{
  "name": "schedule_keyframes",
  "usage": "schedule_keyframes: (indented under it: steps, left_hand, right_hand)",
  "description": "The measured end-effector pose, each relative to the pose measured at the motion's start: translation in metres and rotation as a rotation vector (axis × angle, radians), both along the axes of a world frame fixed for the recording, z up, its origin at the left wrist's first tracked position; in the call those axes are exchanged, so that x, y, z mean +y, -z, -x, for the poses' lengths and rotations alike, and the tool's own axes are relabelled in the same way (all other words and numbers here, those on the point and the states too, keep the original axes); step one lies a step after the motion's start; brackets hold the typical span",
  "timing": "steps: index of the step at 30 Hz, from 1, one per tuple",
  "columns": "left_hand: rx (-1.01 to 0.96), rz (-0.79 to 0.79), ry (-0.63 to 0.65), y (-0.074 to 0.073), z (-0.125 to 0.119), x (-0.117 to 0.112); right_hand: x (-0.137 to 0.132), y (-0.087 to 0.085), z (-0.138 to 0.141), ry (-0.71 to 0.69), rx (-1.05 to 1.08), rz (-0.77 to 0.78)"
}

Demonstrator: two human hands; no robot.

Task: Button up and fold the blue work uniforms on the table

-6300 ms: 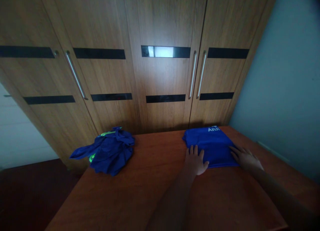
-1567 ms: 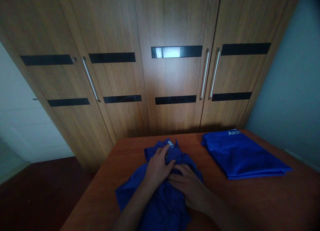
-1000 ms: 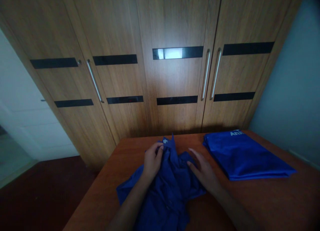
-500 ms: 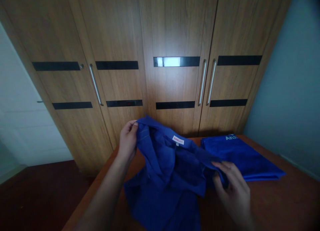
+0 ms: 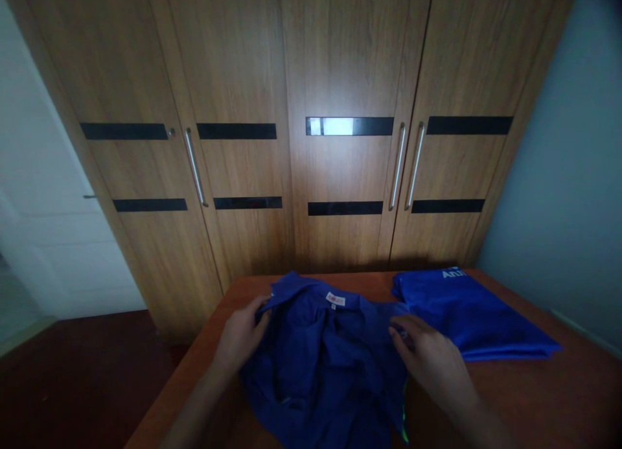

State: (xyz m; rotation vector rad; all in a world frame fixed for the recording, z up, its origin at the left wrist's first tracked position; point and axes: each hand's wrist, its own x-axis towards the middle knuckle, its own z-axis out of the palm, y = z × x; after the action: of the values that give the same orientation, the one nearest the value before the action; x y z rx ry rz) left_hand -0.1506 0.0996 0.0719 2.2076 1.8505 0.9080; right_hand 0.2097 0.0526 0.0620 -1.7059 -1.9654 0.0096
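Observation:
A dark blue collared garment [image 5: 330, 365], which looks like a work shirt or jacket, lies spread over the table before me. Inside its collar is a white label [image 5: 335, 299] with red print. My left hand [image 5: 245, 332] pinches the collar's left end between thumb and fingers. On the opposite side, my right hand [image 5: 422, 348] is closed on the garment near the collar's right end. A bright green edge shows low on the garment's right side. The lower part of the garment runs out of view.
A folded, brighter blue cloth [image 5: 476, 319] with white lettering rests on the reddish-brown table [image 5: 515, 397] at the right. Behind the table stands a wooden wardrobe [image 5: 340, 60] with metal handles. A white door [image 5: 72, 261] is at the left, a pale wall [image 5: 558, 196] at the right.
Both hands have lowered the garment from above the table down onto it. The collar has spread flatter, and my right hand has shifted a little left.

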Motion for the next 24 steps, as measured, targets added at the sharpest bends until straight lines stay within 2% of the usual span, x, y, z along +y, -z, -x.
schedule_keyframes:
  steps: [3,5,7,9,11,15,17,21,24]
  left_hand:
    - [0.193,0.072,-0.178,0.001,-0.002,-0.008]
    - [0.273,0.051,-0.29,0.0,-0.007,-0.011]
    - [0.343,-0.06,-0.291,-0.001,-0.013,-0.012]
    - [0.424,-0.171,-0.214,-0.002,-0.019,-0.01]
    - [0.484,-0.192,-0.137,-0.003,-0.022,-0.006]
    - [0.503,-0.032,-0.104,-0.007,-0.022,0.008]
    - [0.509,0.011,-0.108,-0.009,-0.019,0.013]
    - [0.521,-0.019,-0.159,-0.015,-0.017,0.017]
    - [0.439,0.006,-0.179,-0.023,-0.018,0.018]
  right_hand:
    - [0.005,0.0,0.024,0.008,-0.13,-0.022]
    - [0.007,0.004,0.039,0.03,-0.197,-0.014]
    - [0.01,0.008,0.049,0.058,-0.244,-0.001]
    - [0.013,0.012,0.051,0.073,-0.28,0.023]
    - [0.016,0.014,0.046,0.089,-0.313,0.067]
    - [0.017,0.012,0.021,0.117,-0.333,0.157]
    - [0.017,0.007,0.006,0.143,-0.321,0.169]
    - [0.021,-0.005,-0.023,0.231,-0.295,0.178]
    - [0.03,-0.012,-0.042,0.238,-0.19,0.144]
